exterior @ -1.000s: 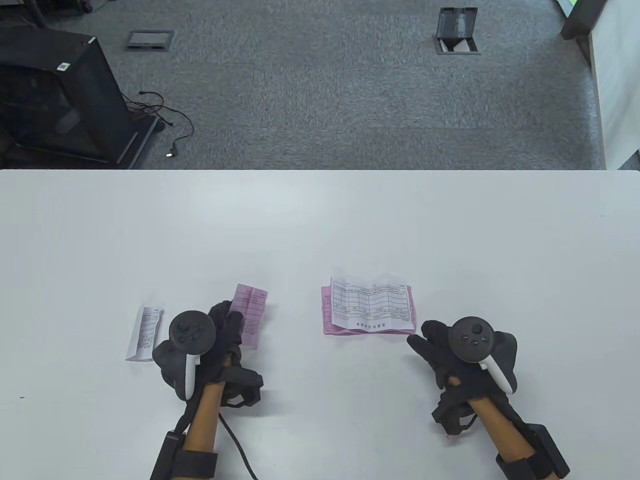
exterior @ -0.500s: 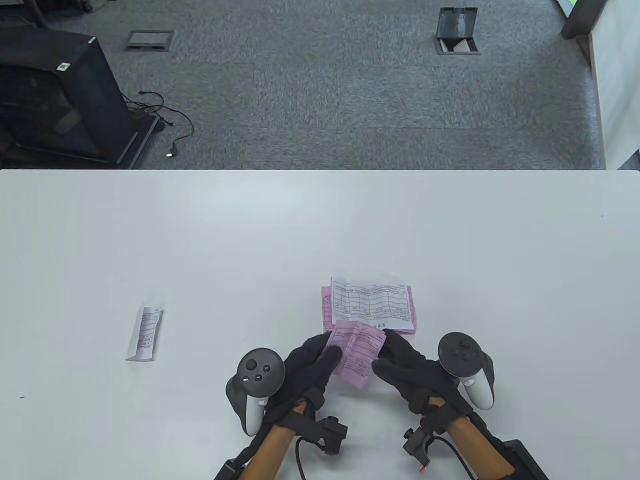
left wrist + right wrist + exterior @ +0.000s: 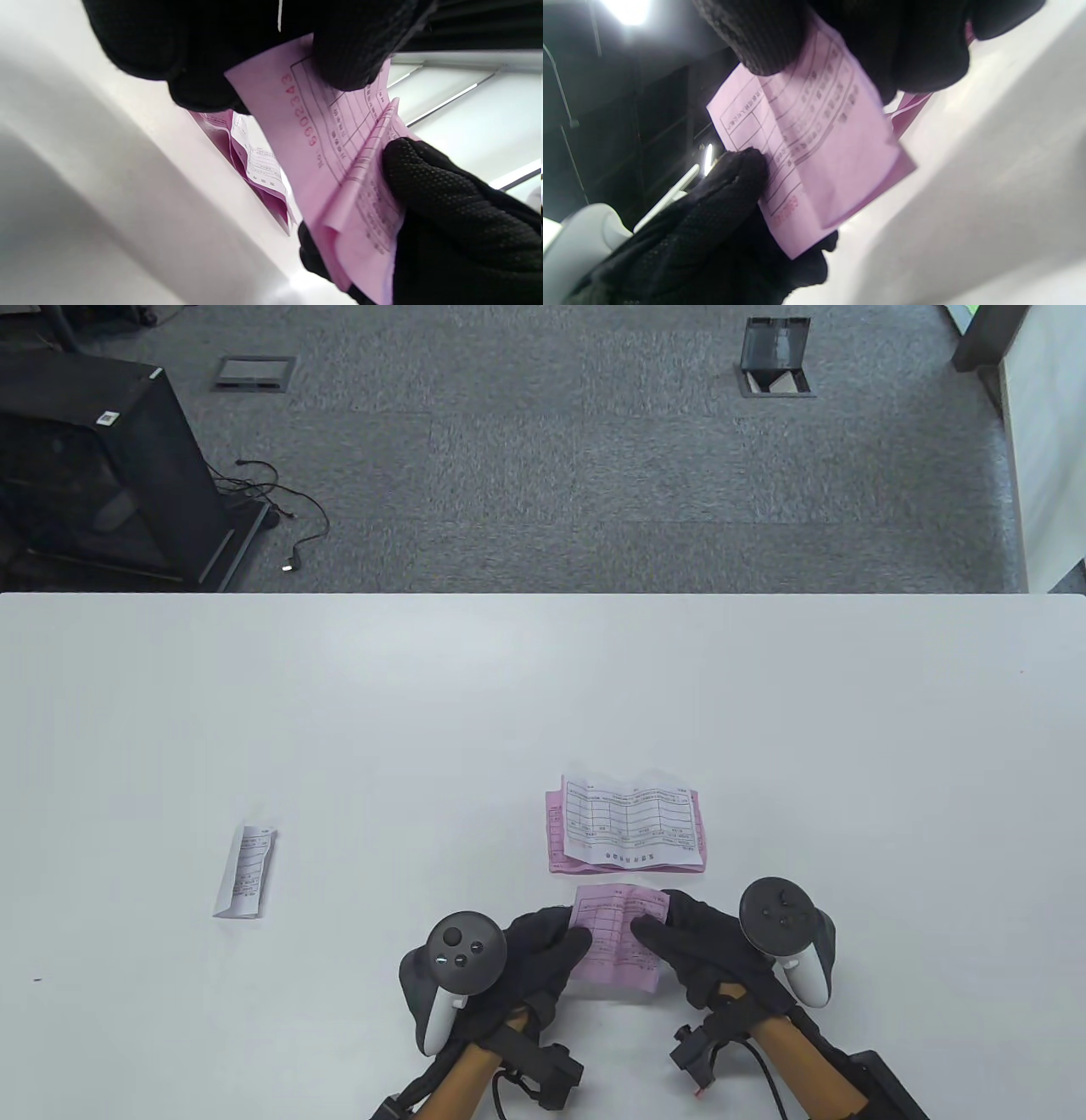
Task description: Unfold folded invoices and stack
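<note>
Both grips hold the pink invoice (image 3: 615,940): our left hand (image 3: 526,954) pinches its left edge, our right hand (image 3: 691,942) its right, part unfolded above the table (image 3: 424,712). Just beyond it lies the stack of open invoices (image 3: 628,827). One folded white invoice (image 3: 244,871) sits well apart, far left.

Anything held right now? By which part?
Pink invoice, partly unfolded: left hand grips its left edge, right hand its right edge.
</note>
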A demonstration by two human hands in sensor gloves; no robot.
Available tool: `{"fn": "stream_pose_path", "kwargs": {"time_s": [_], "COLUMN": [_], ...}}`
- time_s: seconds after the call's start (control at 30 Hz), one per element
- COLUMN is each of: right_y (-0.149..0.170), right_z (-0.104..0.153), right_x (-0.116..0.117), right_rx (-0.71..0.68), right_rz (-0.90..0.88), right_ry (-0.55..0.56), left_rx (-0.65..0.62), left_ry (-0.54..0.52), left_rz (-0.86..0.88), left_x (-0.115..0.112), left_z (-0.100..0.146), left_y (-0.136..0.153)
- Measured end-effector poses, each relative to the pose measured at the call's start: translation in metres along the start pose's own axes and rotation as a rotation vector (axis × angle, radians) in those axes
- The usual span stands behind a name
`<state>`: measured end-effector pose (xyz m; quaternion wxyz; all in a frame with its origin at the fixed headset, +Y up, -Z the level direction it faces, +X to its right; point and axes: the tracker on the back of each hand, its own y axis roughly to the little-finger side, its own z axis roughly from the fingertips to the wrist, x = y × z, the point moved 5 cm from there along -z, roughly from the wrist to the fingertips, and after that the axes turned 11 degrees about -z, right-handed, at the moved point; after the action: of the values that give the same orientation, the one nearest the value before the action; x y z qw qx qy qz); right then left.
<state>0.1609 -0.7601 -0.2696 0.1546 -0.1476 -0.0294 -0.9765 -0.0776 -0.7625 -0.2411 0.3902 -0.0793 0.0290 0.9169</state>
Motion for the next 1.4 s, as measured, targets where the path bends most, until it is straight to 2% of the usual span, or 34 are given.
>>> {"fn": "stream_pose_path", "kwargs": {"time_s": [0.23,0.4,0.57,0.87,1.07,1.13,1.27,1.33,1.4], "right_y": [-0.002,0.001,0.010,0.018,0.018,0.018,0.023,0.023,0.016], "right_z": [0.001,0.001,-0.003,-0.005,-0.005,-0.005,-0.003,-0.002,0.001], "right_x": [-0.017,-0.040,-0.042,-0.028,-0.025,-0.027,-0.031,-0.035,-0.040], "right_rx": [0.002,0.037,0.073,0.138,0.160,0.181,0.277,0.312,0.302], "right_rz": [0.104,0.333,0.437,0.778,0.811,0.832,0.945,1.000,1.033], "right_ry": [0.050,0.152,0.172,0.142,0.136,0.139,0.107,0.093,0.128], "left_rx": [0.074,0.121,0.125,0.118,0.086,0.082,0.041,0.036,0.055], "left_ry": [-0.037,-0.066,-0.091,0.037,0.071,0.055,0.092,0.135,0.171], "left_rz": [-0.068,-0.173,-0.331,-0.690,-0.918,-0.946,-0.964,-0.964,-0.947], "left_x": [0.003,0.007,0.007,-0.017,-0.030,-0.031,-0.034,-0.036,-0.036], "left_z": [0.001,-0.003,-0.010,-0.020,-0.019,-0.018,-0.015,-0.017,-0.018], "left_y": [0.006,0.016,0.016,-0.001,-0.012,-0.014,-0.013,-0.009,-0.003]}}
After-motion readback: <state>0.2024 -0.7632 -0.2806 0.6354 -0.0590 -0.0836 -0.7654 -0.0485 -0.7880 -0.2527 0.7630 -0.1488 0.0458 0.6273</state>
